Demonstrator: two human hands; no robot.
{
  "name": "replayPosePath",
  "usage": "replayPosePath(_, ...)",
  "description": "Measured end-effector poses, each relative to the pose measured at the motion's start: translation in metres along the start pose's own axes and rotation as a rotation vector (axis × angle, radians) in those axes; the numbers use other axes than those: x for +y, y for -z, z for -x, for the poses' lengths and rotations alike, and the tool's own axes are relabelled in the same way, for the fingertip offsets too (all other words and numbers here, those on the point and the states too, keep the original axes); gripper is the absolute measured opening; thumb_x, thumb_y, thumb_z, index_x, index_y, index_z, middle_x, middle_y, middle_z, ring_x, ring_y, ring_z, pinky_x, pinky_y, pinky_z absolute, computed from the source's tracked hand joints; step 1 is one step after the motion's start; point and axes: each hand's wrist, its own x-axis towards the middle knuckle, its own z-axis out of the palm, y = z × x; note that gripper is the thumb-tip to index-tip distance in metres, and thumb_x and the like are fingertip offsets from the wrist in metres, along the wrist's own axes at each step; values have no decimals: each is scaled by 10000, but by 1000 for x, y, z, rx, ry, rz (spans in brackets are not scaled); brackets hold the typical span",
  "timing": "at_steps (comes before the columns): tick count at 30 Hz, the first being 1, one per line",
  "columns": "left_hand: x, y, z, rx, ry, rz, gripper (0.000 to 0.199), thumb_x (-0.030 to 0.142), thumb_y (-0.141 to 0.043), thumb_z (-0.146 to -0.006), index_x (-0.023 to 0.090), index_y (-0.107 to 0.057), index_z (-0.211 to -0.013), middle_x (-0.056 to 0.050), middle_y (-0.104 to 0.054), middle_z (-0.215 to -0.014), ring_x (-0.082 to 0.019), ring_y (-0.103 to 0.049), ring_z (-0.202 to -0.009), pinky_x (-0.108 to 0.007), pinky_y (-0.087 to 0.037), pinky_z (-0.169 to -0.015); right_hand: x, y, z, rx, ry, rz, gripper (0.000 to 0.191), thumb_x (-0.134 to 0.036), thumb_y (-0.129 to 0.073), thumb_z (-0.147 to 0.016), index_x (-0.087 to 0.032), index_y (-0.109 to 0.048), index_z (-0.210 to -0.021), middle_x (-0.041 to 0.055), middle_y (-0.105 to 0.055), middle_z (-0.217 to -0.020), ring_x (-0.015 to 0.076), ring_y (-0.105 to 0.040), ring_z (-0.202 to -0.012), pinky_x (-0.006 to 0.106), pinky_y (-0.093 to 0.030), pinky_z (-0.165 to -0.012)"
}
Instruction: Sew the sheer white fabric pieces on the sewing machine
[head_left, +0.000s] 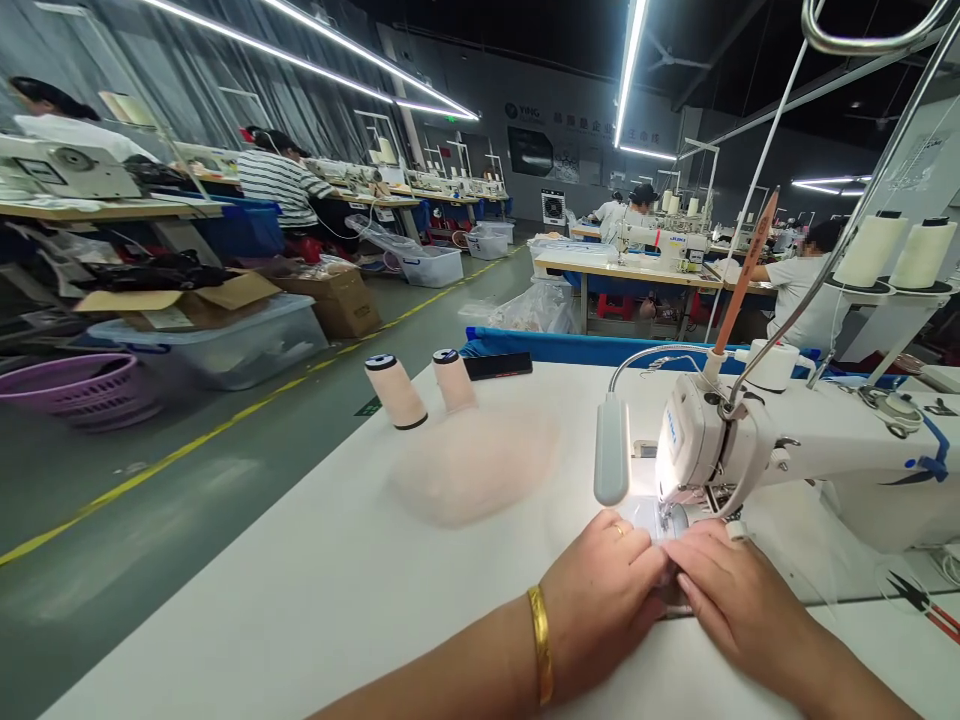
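Note:
A white sewing machine (795,430) stands on the right of the white table (315,580), its lamp lighting the needle area. Just in front of the needle, my left hand (600,590) has its fingers pressed together on a small piece of thin, pale fabric. My right hand (739,600) meets it from the right, fingers together at the same spot; what lies under them is mostly hidden. Further left on the table lies a blurred, sheer pale pink fabric (472,465). A grey oblong lamp (612,450) hangs close to the needle.
Two thread cones (396,392) and a black box (499,365) stand at the table's far left edge. Red-handled snips (926,605) lie at the right. Large cones (870,250) stand behind the machine. Beyond are boxes, a purple basket (82,390) and people at other machines.

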Motion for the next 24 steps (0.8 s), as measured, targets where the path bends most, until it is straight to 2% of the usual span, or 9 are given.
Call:
replayPosePath(2,-1,-3,0,51,23,-2,74,155,-664,-826,185,-596,-823,-35,-640,-850,-205,-528,-741,-373,-444,-724,0,0,0,-39,-24,0,285,-67,-422,-986,-219,-641,-1088,85,-702,-993,252,-654,-926,369,-556,-739)
replayPosePath(4,-2,-4,0,81,14,13,80,157,-643,-846,186,-599,-787,-46,-650,-888,-212,-545,-785,-374,-443,-743,1,1,2,-44,-26,17,265,-55,-448,-970,-223,-643,-1032,82,-689,-1001,249,-643,-930,359,-543,-744)
replayPosePath(9,0,-5,0,61,-76,78,120,151,-558,-926,186,-625,-833,-36,-686,-891,-199,-575,-790,-388,-445,-809,0,2,5,-20,-7,58,268,-43,-472,-947,-222,-649,-1039,87,-687,-1013,257,-636,-966,359,-525,-767)
replayPosePath(15,-2,-6,0,83,-59,49,133,155,-539,-952,191,-661,-913,-39,-698,-891,-204,-596,-807,-406,-431,-838,-3,3,1,38,-19,58,357,-15,-420,-925,-192,-655,-1126,104,-707,-1015,268,-629,-948,361,-509,-713)
replayPosePath(24,2,-8,2,79,-118,36,180,102,-525,-946,193,-642,-846,-25,-681,-847,-172,-562,-757,-373,-421,-815,2,0,4,-28,-32,86,371,-29,-452,-930,-215,-646,-1187,104,-709,-1097,282,-640,-992,386,-532,-766)
